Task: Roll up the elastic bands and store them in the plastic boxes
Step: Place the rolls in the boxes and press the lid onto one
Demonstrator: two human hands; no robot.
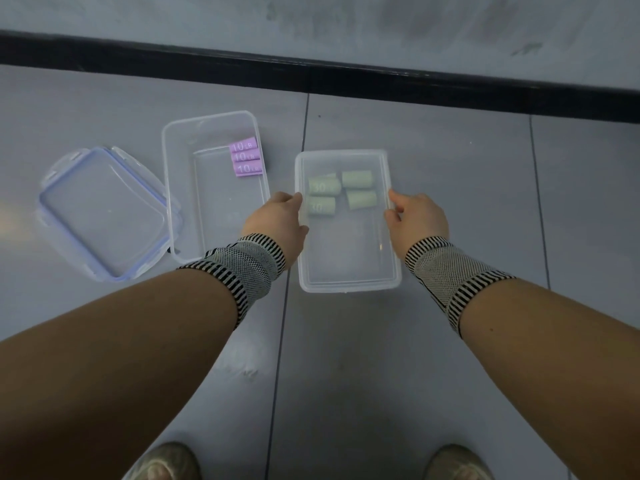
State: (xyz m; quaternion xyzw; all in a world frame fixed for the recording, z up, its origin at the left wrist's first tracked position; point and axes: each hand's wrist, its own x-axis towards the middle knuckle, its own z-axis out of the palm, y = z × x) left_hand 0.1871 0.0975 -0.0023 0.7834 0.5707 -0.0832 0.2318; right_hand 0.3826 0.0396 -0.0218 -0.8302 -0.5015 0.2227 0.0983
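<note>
At the two long sides of the right-hand box [349,285], both hands are on the plastic: the left hand [277,220] has its fingers curled over the left rim, and the right hand [415,216] pinches the right rim with thumb and fingers, so each hand is grasping that same box and nothing else. Between the two grips, towards the far end of the box, lie the green rolls [341,192], rolled bands sitting on the bottom in two short columns, two of them showing a pale "30"; none of them touches a finger, and the near half of the box holds nothing. Striped wrist sleeves [242,268] cover both wrists. Just beside the left hand stands the second box [180,188], open-topped, with three purple rolls [245,157] marked "10" stacked close together at its far right corner. Further left, touching that box's near left side, a clear lid [104,216] with a blue seal lies flat on the grey tiled floor [450,341]. Down at the near edge, two shoe tips [166,462] poke into view.
</note>
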